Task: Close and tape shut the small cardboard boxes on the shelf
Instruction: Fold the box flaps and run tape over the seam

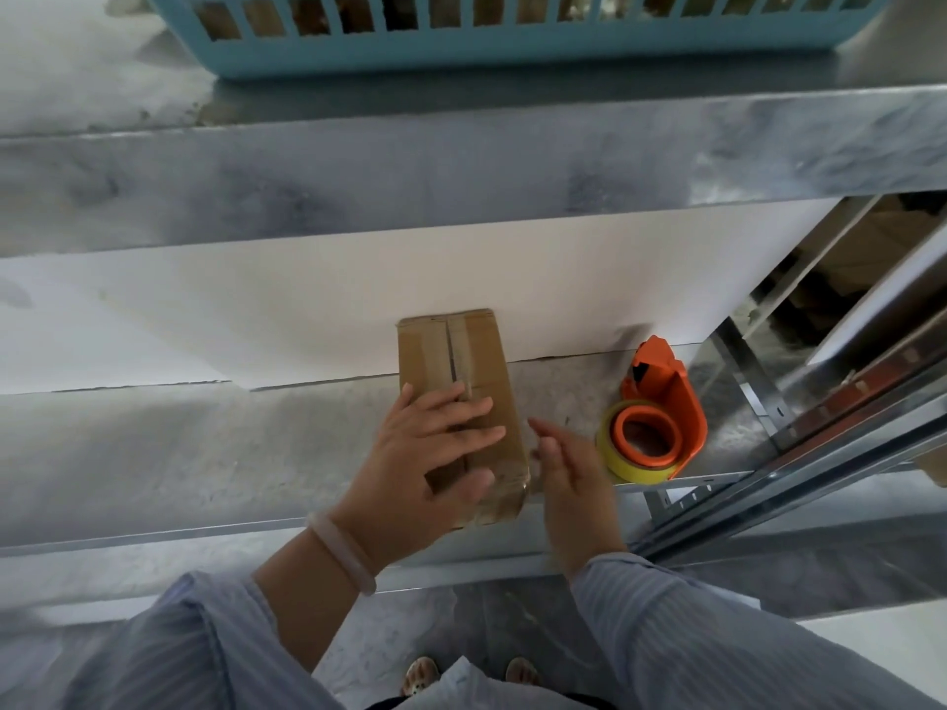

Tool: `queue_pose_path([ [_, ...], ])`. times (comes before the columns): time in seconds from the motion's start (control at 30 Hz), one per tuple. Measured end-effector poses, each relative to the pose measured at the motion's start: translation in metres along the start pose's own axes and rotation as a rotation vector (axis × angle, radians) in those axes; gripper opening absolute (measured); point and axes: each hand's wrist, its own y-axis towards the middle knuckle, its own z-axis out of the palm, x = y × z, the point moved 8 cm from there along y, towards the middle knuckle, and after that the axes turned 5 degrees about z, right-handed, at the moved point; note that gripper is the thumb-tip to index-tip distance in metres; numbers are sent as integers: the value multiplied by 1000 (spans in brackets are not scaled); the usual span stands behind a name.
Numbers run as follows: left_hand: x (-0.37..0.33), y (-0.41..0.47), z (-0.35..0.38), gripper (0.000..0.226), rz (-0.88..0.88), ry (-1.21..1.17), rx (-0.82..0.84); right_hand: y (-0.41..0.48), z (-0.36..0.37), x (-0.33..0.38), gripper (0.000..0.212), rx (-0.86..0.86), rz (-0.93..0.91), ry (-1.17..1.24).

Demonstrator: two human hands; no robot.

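Cardboard box [476, 351] on the grey metal shelf [205, 443], long side pointing away from the person, near end close to the shelf's front edge. Top flaps folded down, meeting in a seam along the middle. Something glossy near the far end, perhaps tape; cannot tell whether the seam is sealed along its length.

Left hand [425, 453] spread flat on the box top, fingers straight across the seam, thumb at the near end: pressing down, not gripping. Right hand [574, 479] empty, fingers straight, just beside the box's right side, between it and the orange tape dispenser [661, 397]. Slightly blurred, so cannot tell whether touching the cardboard. Dispenser with its yellow tape roll [617, 456] standing near on the same shelf, untouched. Blue basket [512, 53] on the shelf above.

Probably the closing step: flaps held shut, taping not yet started. Next move likely calls for keeping the left palm on the flaps, reaching right for the dispenser, then laying tape along the seam and over both ends. Care needed in sliding the left hand off the seam without letting the flaps spring up.
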Motion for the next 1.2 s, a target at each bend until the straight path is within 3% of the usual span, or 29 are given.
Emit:
queue_pose_path([
  [0.07, 7, 0, -14, 34, -67, -151, -94, -5, -12, 33, 33, 27, -316, -156],
  [0.17, 1, -9, -26, 28, -2, -20, -168, -19, -1, 63, 35, 201, -672, -386],
  [0.43, 5, -30, -7, 25, 233, 111, 23, -9, 2, 66, 24, 291, -819, -500],
  [0.53, 8, -37, -7, 35, 295, 202, 117, -5, -1, 61, 27, 362, -790, -526],
  [0.7, 20, -51, -13, 43, 231, 263, 110, 0, -3, 52, 33, 436, -615, -433],
  [0.8, 23, -48, -13, 43, 160, 155, 113, 1, -2, 45, 35, 445, -506, -371],
  [0.9, 31, -58, -7, 47, -28, -63, 93, 0, -4, 36, 39, 479, -316, -239],
  [1.0, 32, -70, 0, 58, -226, -293, -28, -9, -5, 34, 46, 449, -220, -214],
  [1.13, 31, -68, 10, 68, -403, -433, -128, -12, 4, 19, 73, 410, -11, -79],
  [1.2, 31, -66, 13, 64, -430, -483, -120, -19, 18, 11, 66, 455, 97, -1],
])
